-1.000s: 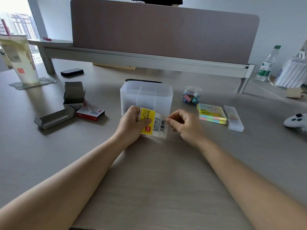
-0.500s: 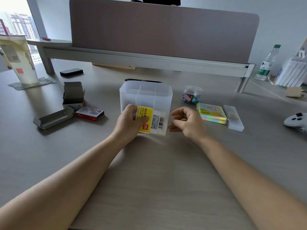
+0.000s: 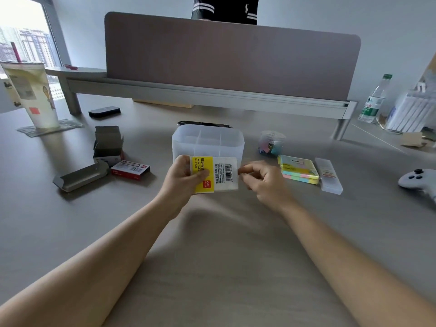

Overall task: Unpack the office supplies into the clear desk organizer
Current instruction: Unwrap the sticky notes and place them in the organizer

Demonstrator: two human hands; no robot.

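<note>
My left hand (image 3: 182,179) grips a yellow and white index tab packet (image 3: 218,173) by its yellow end, holding it up in front of the clear desk organizer (image 3: 207,142). My right hand (image 3: 262,179) hovers just right of the packet, thumb and forefinger pinched at its right edge; whether they touch it I cannot tell. The organizer has several compartments that look empty. A jar of coloured clips (image 3: 271,142), a stack of pastel sticky notes (image 3: 298,169) and a slim clear case (image 3: 328,175) lie to its right.
A red staple box (image 3: 130,169), an open grey carton (image 3: 108,143) and a grey stapler (image 3: 80,177) lie at left. A drink cup (image 3: 33,95) stands far left, a game controller (image 3: 420,182) far right. A bottle (image 3: 374,100) and a divider panel (image 3: 231,57) are behind.
My right hand let go of the packet's right edge, then came back close to it. My left hand lifted the packet slightly and the camera tilted up.
</note>
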